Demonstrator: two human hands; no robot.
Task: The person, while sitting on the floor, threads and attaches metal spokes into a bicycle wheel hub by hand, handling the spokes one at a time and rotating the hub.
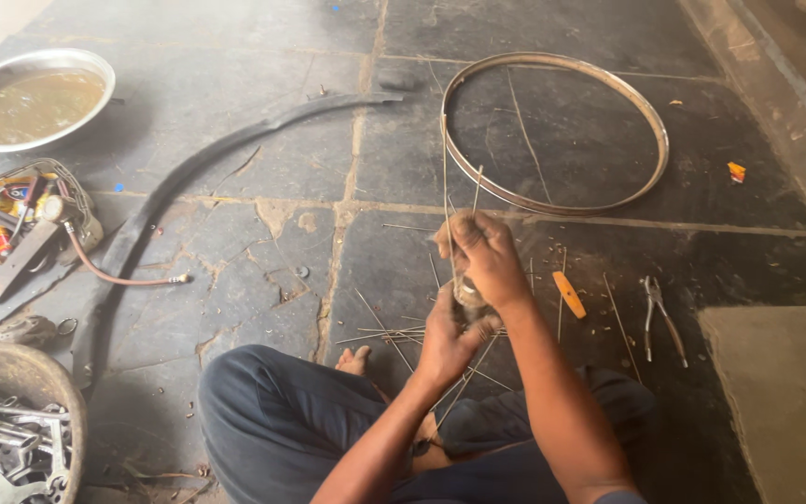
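Observation:
I sit cross-legged on a dark stone floor. My left hand (448, 336) grips a small metal wheel hub (469, 297) with thin spokes sticking out of it. My right hand (483, 252) is just above it, pinching a long thin spoke (444, 177) that rises toward the bare metal wheel rim (608, 79) lying flat on the floor ahead. More loose spokes (380, 327) lie scattered on the floor around my hands.
Pliers (660, 313) and an orange-handled tool (569, 294) lie to the right. A black tyre strip (188, 177) curves across the left. A metal bowl of murky water (34, 98), a tool bag (20, 219), a hose (118, 275) and a basket of wrenches (11, 439) sit left.

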